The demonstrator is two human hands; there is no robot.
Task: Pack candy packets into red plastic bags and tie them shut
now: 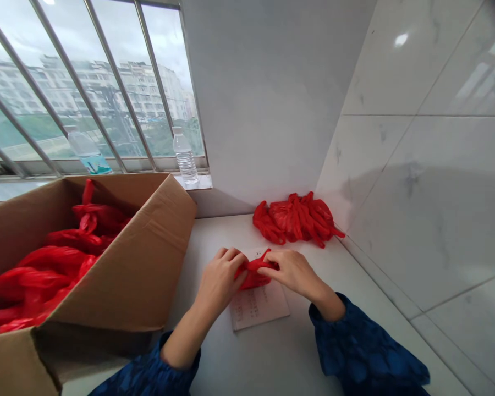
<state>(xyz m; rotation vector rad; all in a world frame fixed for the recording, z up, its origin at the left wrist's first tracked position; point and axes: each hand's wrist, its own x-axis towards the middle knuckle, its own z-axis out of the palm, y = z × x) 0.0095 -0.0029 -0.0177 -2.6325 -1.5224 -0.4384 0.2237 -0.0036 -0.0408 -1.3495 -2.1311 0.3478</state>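
Between my two hands is a red plastic bag point(256, 278), gathered up over a flat white booklet or packet point(262, 305) with faint writing. My left hand point(223, 272) has its fingers closed on the bag's left side. On the other side, my right hand point(291, 269) pinches the bag's upper right edge. The lower part of the booklet shows below the bag on the white tabletop point(292, 352); whether any of it lies inside the bag I cannot tell.
A cardboard box point(148, 258) holding several knotted red bags point(58, 264) stands at the left. More crumpled red bags point(295, 217) lie by the back wall. Two clear bottles, one plain point(185, 157) and one labelled point(88, 151), stand on the sill by the barred window. A tiled wall point(445, 209) bounds the right.
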